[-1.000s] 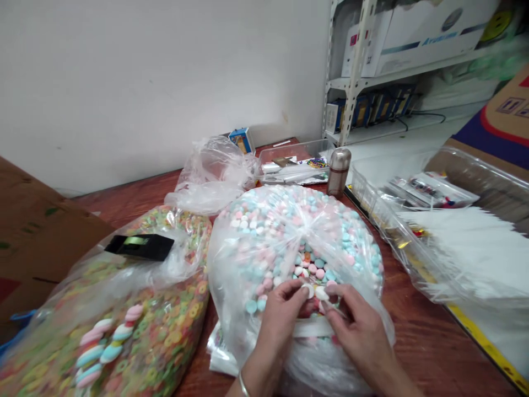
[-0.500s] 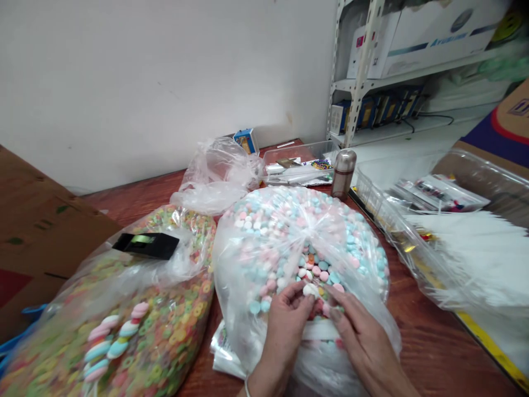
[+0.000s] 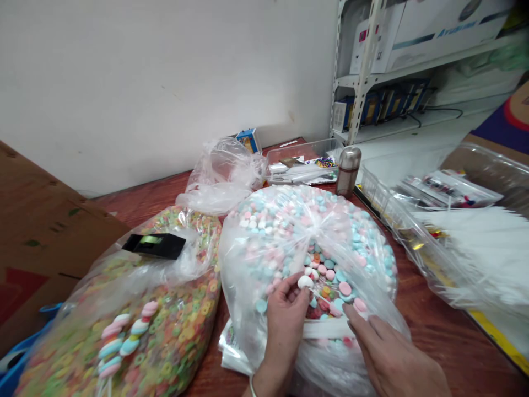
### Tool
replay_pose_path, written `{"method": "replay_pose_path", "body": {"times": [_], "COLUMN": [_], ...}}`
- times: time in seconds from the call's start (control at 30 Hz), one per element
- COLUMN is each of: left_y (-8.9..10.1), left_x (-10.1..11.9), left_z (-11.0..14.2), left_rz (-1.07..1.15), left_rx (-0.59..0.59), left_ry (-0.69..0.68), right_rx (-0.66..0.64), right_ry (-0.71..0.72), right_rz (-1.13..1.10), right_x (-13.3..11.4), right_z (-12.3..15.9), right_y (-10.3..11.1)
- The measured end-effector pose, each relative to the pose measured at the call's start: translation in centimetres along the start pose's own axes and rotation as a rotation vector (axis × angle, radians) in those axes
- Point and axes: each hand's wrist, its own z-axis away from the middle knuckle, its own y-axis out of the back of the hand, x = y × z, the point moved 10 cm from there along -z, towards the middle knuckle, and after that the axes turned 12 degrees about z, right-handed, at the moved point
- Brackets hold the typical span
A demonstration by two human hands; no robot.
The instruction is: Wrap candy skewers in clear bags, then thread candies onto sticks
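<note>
L hand [image 3: 286,322] pinching white candy [image 3: 305,282], R hand [image 3: 392,355] cut off

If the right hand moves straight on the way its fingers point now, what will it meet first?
The right hand would probably meet the round pastel candies first, in the opening of the clear plastic bag, though depth is hard to judge here.

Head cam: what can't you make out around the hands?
Head view only:
- Left hand: its fingers hide the underside of the white piece.
- Right hand: wrist and forearm cut off by the bottom edge.
- Shelf cartons: cut off by the top edge.
- Small items in the clear tray: too small to identify.
</note>
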Motion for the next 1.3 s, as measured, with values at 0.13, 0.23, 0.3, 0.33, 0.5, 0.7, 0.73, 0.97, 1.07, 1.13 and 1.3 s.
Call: {"method": "replay_pose_path", "body": {"times": [0.13,0.23,0.3,0.33,0.5,0.7,0.73,0.97,1.07,1.13,1.3], "left_y": [0.2,0.1,-0.2,-0.3,-0.6,-0.4,-0.2,-0.6,-2.4,-3.0,-0.6], "left_x": [0.3,0.5,0.8,1.1,2.5,2.0,1.5,0.7,1.3,1.3,3.0], "left_z": [0.0,0.2,0.5,0.6,1.1,1.1,0.9,1.6,3.0,3.4,2.1], "left_rz": [-0.071,-0.154,-0.193,-0.211,-0.347,-0.398,-0.379,-0.36,-0.447,-0.508,-0.749], "left_rx": [-0.007,-0.027,-0.044,-0.044,-0.037,-0.081,-0.081,-0.103,-0.227,-0.296,-0.188], "left_ry": [-0.055,-0.112,-0.167,-0.197,-0.368,-0.443,-0.415,-0.393,-0.517,-0.548,-0.572], "right_rx": [-0.02,-0.047,-0.077,-0.103,-0.218,-0.14,-0.139,-0.08,-0.08,-0.077,-0.147], "right_ry": [-0.013,-0.006,0.006,0.004,-0.046,-0.042,-0.055,-0.078,-0.106,-0.125,-0.151], "right_rz": [0.004,0.02,0.038,0.045,-0.017,-0.018,-0.017,-0.065,-0.094,-0.117,0.003], "right_x": [0.2,0.0,-0.5,-0.7,-1.6,-1.6,-1.4,-1.9,-2.0,-1.4,2.0], "right_z": [0.1,0.0,0.0,-0.1,-0.5,-1.3,-1.4,-2.4,-3.0,-3.5,-3.7], "right_y": [-0.4,-0.4,-0.5,-0.7,-1.4,-0.2,0.0,0.6,-0.3,-0.7,-0.6]}}
